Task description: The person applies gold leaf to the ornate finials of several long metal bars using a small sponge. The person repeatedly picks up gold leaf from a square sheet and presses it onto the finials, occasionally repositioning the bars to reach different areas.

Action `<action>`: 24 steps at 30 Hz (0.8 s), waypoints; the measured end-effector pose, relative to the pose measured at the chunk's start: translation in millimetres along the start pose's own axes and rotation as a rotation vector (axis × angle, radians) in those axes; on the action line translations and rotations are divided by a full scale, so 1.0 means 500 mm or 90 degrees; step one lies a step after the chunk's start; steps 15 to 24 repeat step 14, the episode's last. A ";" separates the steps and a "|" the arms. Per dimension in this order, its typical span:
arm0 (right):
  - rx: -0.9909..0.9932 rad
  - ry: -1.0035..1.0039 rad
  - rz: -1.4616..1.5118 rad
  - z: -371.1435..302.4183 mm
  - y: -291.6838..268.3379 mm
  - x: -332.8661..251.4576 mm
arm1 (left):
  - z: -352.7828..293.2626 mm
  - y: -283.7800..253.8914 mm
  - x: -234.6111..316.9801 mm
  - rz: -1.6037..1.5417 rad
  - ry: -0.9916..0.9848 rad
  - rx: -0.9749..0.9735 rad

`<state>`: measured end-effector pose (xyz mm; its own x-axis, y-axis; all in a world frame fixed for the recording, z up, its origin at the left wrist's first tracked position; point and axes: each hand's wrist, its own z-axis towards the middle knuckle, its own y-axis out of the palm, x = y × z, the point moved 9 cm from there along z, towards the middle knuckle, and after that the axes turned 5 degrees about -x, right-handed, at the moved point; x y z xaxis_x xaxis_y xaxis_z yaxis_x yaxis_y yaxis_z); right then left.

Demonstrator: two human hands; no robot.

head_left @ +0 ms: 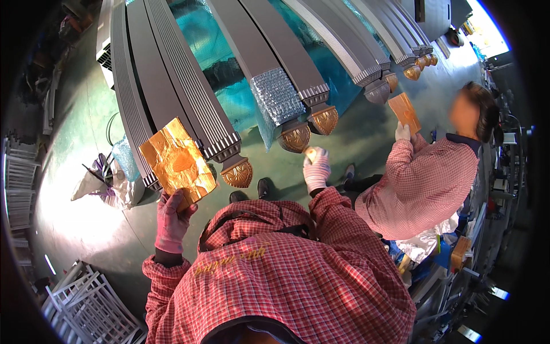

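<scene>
My left hand (pixel 173 218), in a pink work glove, grips the lower edge of a crinkled gold foil sheet (pixel 179 163) with a rounded mark in its middle. My right hand (pixel 317 172), in a striped pale glove, is closed around a small yellowish piece (pixel 310 153) whose kind I cannot make out. That piece is close to the tip of a gold carved finial (pixel 295 139); whether they touch is hard to see. A second gold finial (pixel 325 120) is just beyond it, and another gold finial (pixel 236 174) lies between my hands.
Long grey fluted columns (pixel 177 74) lie side by side across the far area, one under bubble wrap (pixel 278 96). To my right a co-worker (pixel 424 178) holds a gold sheet (pixel 404 112). Stacked white frames (pixel 94 307) stand lower left; bags (pixel 123 183) lie on the floor.
</scene>
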<state>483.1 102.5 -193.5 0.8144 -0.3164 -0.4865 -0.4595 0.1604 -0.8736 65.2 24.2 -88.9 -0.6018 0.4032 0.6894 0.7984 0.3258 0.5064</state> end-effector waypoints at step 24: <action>0.111 -0.141 0.192 0.013 -0.071 -0.069 | 0.007 0.038 -0.018 0.031 -0.040 -0.007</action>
